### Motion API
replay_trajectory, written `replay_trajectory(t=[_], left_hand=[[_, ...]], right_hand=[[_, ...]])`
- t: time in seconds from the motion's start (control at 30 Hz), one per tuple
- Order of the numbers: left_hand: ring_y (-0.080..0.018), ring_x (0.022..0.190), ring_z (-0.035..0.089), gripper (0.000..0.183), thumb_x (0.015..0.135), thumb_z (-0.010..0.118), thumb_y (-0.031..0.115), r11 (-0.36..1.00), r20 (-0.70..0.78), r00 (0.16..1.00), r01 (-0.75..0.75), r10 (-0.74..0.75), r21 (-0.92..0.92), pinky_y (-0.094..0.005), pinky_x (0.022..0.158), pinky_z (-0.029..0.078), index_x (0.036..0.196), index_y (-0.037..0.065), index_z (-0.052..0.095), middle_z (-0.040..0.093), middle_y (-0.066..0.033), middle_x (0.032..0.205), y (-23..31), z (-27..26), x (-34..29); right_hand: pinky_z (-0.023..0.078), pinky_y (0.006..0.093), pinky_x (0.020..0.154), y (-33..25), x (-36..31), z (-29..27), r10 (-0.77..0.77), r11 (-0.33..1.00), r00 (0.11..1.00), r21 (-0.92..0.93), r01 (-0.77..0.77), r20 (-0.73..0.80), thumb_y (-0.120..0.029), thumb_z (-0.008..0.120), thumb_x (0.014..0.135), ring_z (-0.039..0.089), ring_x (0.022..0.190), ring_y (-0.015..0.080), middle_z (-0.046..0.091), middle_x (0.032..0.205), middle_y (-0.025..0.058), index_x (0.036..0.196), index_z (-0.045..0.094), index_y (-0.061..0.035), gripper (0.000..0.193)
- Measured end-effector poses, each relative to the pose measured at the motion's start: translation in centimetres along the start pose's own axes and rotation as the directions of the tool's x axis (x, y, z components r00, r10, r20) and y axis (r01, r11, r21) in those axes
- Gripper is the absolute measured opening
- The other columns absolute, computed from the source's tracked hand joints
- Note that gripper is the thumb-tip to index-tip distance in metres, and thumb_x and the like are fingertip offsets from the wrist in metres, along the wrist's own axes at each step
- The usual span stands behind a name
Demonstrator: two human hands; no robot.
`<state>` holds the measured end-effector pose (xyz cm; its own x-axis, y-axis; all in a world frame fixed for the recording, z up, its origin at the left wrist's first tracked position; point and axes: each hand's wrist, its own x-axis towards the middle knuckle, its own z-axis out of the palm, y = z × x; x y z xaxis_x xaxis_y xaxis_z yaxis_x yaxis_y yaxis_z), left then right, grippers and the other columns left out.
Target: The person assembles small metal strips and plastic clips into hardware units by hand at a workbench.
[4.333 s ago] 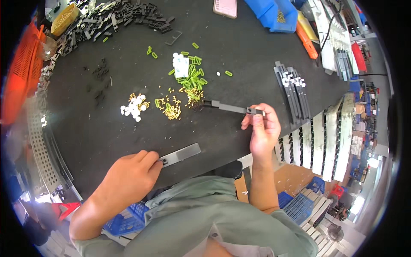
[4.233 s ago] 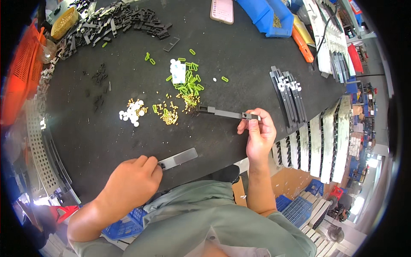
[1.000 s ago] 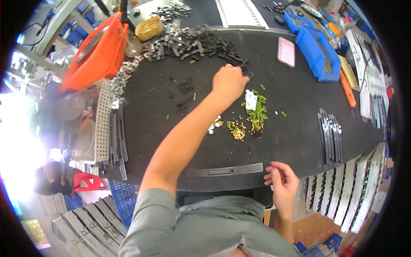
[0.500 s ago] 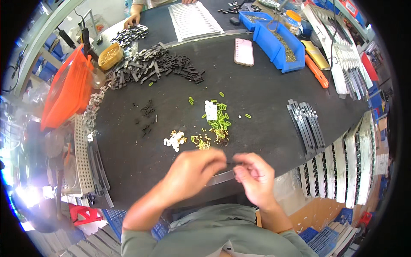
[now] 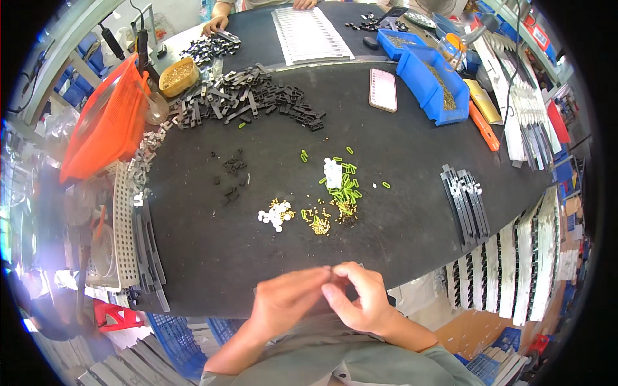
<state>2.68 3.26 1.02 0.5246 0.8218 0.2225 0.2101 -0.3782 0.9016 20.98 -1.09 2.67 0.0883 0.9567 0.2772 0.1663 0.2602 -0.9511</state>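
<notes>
- Left hand [image 5: 283, 302]: low over the near edge of the surface [image 5: 399, 154], slightly blurred, fingers together and pointing right.
- Right hand [image 5: 368, 303]: opposite, thumb and forefinger bowed, tips meeting the left fingertips or nearly so; contact impossible to confirm.
- Grip: hidden at the fingertips; cannot tell whether bare or pinching a small part.
- Done, as judged: small group of fitted strips [image 5: 456, 204], dark with white fittings, side by side toward the right edge, well apart from both hands.
- Left, as judged: far more than done; plain strips [image 5: 153, 248] along the left edge, large heap of black parts [image 5: 248, 100] at far left, all loose.
- Closest loose stock, beyond the hands: scattered gold pins [image 5: 319, 226]; green clips [image 5: 348, 193] heaped just behind; white discs [image 5: 277, 215] to the left, with pins among them.
- On the clip heap: white packet [image 5: 333, 175].
- Outliers: stray clip [image 5: 386, 184] to the right; black bits [image 5: 233, 164] left of middle.
- Left side: orange basket [image 5: 106, 122], white basket [image 5: 122, 225], yellow bowl [image 5: 183, 87].
- Far right: phone [image 5: 383, 90], blue bin [image 5: 450, 116], orange tool [image 5: 484, 125].
- Far side: co-worker's hand [image 5: 215, 26] near a white panel [image 5: 312, 35].
- In the way: own hands, masking much of the near edge; loose discs and pins between hands and black parts, easily disturbed by a low reach.
</notes>
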Motion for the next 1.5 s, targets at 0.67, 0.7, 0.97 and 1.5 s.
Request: replay_trajectory(t=[0.67,0.7,0.97,1.5], left_hand=[[-0.0263,0.102,0.074,0.031,0.086,0.077,-0.005,0.838,0.162,0.969,0.244,-0.188,-0.488,-0.0366,0.091,0.060,0.117,-0.005,0.073,0.075,-0.0196,0.114,2.2,-0.3,-0.5],[-0.0221,0.108,0.071,0.026,0.090,0.074,-0.007,0.742,0.131,0.939,0.332,-0.318,-0.582,-0.0345,0.092,0.058,0.116,-0.002,0.074,0.074,-0.0165,0.118,2.5,-0.6,-0.2],[-0.0243,0.097,0.071,0.033,0.078,0.081,-0.006,0.996,-0.265,0.962,0.083,-0.068,0.045,-0.0313,0.082,0.057,0.110,0.002,0.077,0.075,-0.0149,0.110,1.3,-1.9,1.9],[-0.0386,0.135,0.055,0.036,0.099,0.059,0.019,0.295,-0.729,0.684,0.701,-0.020,0.649,-0.0490,0.115,0.046,0.132,0.005,0.064,0.059,-0.0177,0.146,0.0,12.8,-2.1]], right_hand=[[0.041,0.0233,0.053,-0.7,-4.4,-2.9,0.413,0.908,0.911,0.074,-0.413,0.008,0.003,0.067,0.088,0.054,0.063,0.0025,0.064,0.071,0.0014,0.085,0.065,0.0015,0.004],[0.042,0.0263,0.051,-1.0,-4.0,-3.9,0.461,0.885,0.887,-0.076,-0.460,0.007,-0.003,0.071,0.088,0.057,0.058,0.0069,0.064,0.066,0.0043,0.081,0.065,0.0015,0.010],[0.056,0.0454,0.070,-3.7,-4.6,-9.0,0.564,0.448,0.826,-0.845,-0.292,0.013,-0.036,0.080,0.080,0.069,0.080,0.0393,0.068,0.083,0.0241,0.093,0.070,0.0042,0.044],[0.027,0.0351,0.127,6.1,-7.1,10.3,0.014,0.519,0.902,-0.775,0.361,0.431,-0.029,0.034,0.111,0.033,0.153,0.0243,0.034,0.165,0.0123,0.158,0.029,-0.0041,0.054]])
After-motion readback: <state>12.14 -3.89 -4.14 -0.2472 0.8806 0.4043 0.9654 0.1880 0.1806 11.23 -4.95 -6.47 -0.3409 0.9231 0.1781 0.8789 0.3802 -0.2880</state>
